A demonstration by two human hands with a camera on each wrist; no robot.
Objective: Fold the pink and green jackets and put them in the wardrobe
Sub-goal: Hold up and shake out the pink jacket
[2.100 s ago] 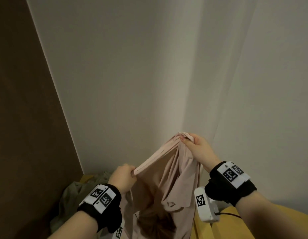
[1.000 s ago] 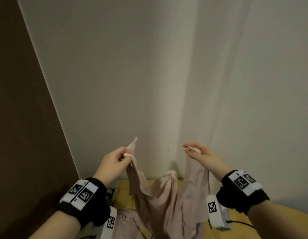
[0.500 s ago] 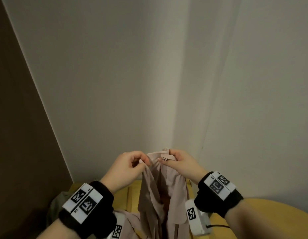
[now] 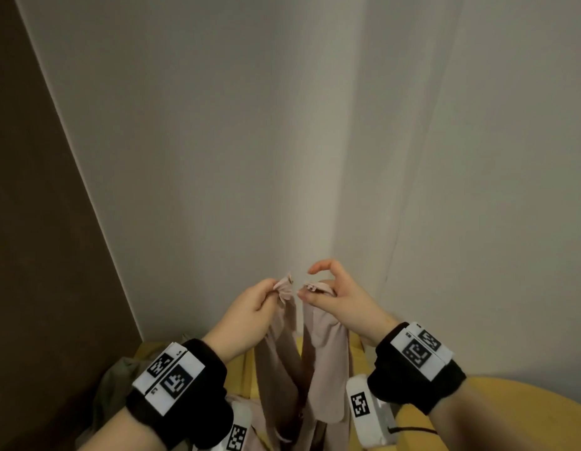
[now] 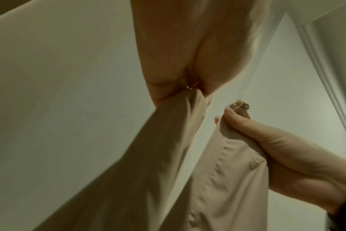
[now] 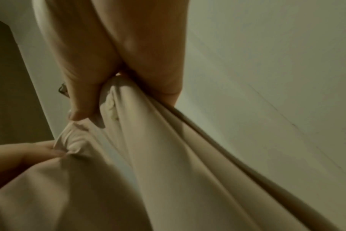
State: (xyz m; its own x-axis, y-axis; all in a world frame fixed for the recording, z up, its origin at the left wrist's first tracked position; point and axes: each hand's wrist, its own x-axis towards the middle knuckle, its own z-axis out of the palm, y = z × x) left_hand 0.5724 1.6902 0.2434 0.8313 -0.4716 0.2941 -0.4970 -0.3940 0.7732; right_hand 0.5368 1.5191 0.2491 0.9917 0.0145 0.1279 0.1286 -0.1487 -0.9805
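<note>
The pink jacket (image 4: 302, 362) is hanging in front of the wall corner, its lower part trailing onto the yellow surface (image 4: 510, 405), while the green jacket (image 4: 110, 385) is lying crumpled at the left, untouched. The left hand (image 4: 250, 317) is pinching one top edge and the right hand (image 4: 341, 297) the other by thumb and lower fingers, forefinger lifted. Spread wide a second ago, the hands are now nearly meeting, probably pairing edges for the first fold.

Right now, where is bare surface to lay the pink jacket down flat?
The yellow surface shows bare at lower right, past the right hand. Left is crowded: the green jacket is heaped in the corner under the left hand. The pink jacket hangs over the middle.
</note>
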